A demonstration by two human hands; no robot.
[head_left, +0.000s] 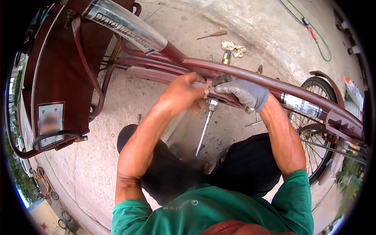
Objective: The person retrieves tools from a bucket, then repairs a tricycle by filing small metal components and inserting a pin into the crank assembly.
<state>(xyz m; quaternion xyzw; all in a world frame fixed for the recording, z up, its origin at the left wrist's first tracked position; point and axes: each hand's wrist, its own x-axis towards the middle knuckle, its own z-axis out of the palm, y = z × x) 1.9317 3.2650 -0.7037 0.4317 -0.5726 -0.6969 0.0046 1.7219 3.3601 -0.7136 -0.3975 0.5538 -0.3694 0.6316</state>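
Observation:
A dark red cycle frame [250,74] lies across the view, its chain guard [156,74] running left from the middle. My bare left hand [182,94] pinches thumb against fingers at a small bracket on the frame; what sits between the fingertips is too small to make out. My right hand [244,92], in a grey glove, curls its fingers round the lower frame part just right of the left fingertips. Below them a chrome arm [205,125] with a thick head hangs down at a slant; whether it is a crank or a wrench, I cannot tell.
On the concrete beyond the frame lie a screwdriver [213,35], a crumpled pale rag [234,48] and a dark cylinder with a yellow band [226,56]. The spoked wheel [319,90] stands right, a dark red cargo box [64,74] left. A green cord [323,49] lies far right.

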